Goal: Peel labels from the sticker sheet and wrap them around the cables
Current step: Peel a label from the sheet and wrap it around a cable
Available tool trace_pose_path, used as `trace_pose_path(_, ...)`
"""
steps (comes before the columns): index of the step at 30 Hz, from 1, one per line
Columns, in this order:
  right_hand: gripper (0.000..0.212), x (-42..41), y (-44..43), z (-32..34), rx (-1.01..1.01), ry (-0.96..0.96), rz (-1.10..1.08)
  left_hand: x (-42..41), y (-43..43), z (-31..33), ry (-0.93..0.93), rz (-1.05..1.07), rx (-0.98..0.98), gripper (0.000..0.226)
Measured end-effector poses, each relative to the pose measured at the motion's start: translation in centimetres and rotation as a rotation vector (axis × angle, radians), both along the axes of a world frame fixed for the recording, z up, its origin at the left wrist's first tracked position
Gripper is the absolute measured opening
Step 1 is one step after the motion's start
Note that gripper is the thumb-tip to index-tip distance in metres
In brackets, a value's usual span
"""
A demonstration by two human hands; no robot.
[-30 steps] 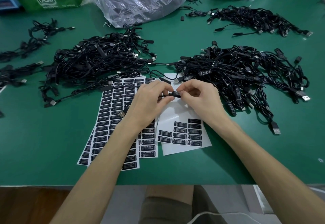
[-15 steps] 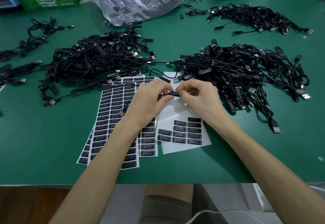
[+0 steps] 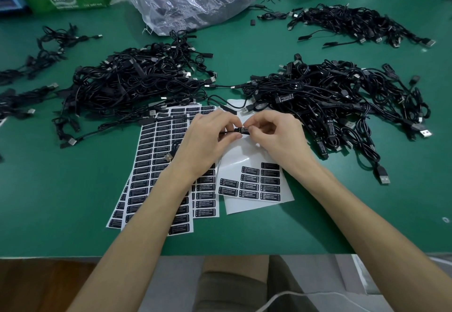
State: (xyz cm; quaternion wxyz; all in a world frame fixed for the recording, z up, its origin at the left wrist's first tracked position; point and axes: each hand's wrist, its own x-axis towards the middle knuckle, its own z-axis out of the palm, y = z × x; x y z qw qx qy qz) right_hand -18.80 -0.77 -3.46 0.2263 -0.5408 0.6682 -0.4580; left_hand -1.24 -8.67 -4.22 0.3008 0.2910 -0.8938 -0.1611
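Little has been shifted since a moment earlier: a labelled black cable (image 3: 241, 130) is pinched between the left hand (image 3: 205, 141) and right hand (image 3: 280, 140), held above the partly peeled sticker sheet (image 3: 252, 180) on the green table (image 3: 61, 201).

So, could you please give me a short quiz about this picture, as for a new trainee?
1. True or false: the left hand and the right hand pinch the same thin black labelled cable piece.
2. Which white paper sticker sheet is mostly peeled bare? A. the single sheet under the right hand; B. the stack under the left forearm; C. neither.
3. Fill in (near or far): the big clear plastic bag lies at the ___ side of the green table.
Key: 1 true; 2 A; 3 far.
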Motion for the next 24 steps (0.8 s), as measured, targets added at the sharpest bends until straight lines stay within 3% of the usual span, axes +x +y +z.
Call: trace_pose_path(24,0.017,-0.02,-0.13,-0.40,-0.004,0.000,0.005,-0.06,0.15,0.35,0.030,-0.026,0.038,0.014)
